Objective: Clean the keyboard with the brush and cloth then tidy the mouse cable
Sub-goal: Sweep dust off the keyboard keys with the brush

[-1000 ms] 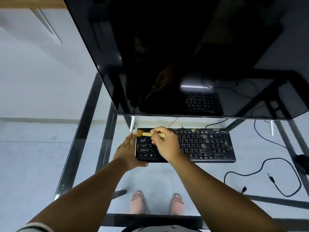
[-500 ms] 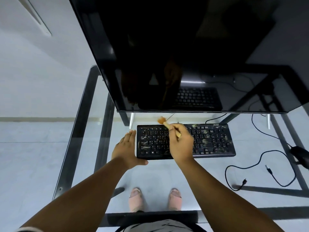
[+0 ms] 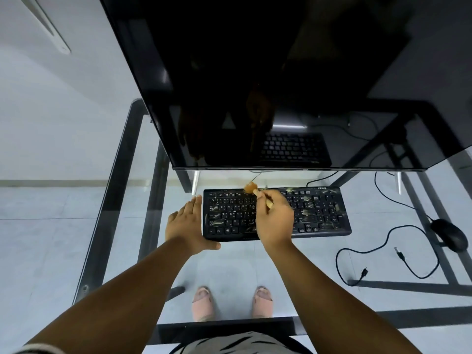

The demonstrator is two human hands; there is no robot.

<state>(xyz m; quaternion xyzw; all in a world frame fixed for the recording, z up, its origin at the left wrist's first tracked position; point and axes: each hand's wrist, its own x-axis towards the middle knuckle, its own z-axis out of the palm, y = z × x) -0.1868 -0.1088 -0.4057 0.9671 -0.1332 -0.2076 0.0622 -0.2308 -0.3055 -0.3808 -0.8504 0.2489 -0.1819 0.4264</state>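
On the glass tabletop [image 3: 122,190], under a big dark monitor [image 3: 255,72], lies the black keyboard [image 3: 319,213], at the centre of the view. The brushing step is in hand. The right hand [image 3: 274,218] has its grip clamped on the handle of a small brush [image 3: 251,188], whose bristles stand at the far edge of the keyboard, at about 12 o'clock from the hand. The left hand [image 3: 187,223] rests with straight fingers against the left end of the keyboard, the thumb along its near edge, so its grip is apart and it only steadies.

Pale smears show on many keys, mostly toward 3 o'clock, so I judge the brushing is not finished; the next move calls for strokes toward that side. No cloth is visible.

At 3 o'clock the mouse [image 3: 449,233] sits near the tabletop's edge, its cable [image 3: 362,249] lying in loose loops, not yet tidied. Through the glass appear a pale tiled floor [image 3: 38,251] and two feet in slippers.
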